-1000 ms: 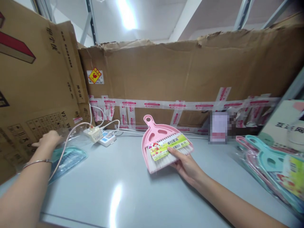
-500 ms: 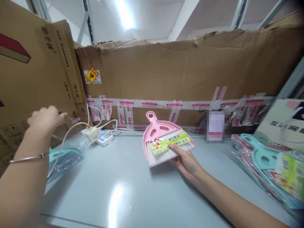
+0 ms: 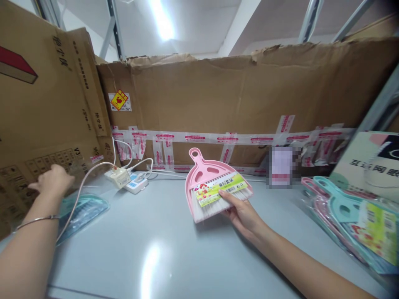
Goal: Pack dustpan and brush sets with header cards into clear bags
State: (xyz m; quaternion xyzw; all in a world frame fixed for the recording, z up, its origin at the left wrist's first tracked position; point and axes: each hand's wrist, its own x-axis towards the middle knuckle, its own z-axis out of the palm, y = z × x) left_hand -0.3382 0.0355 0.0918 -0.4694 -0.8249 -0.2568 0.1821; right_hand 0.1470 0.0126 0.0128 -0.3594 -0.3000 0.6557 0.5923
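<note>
Passable along front tabletop [image 3: 124, 245] | blocked centrally by pink dustpan [image 3: 205, 165] | walled behind by carton [image 3: 199, 99] | crossed left by cable [image 3: 81, 187]

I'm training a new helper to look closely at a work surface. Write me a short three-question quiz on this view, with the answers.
1. What does the right hand hold?
A) a cup
B) a pink dustpan
C) scissors

2. True or false: in the picture, the power strip lies to the left of the pink dustpan.

3. Short answer: what colour is the wrapped dustpan near the left hand?

Key: 1. B; 2. True; 3. Teal.
</note>
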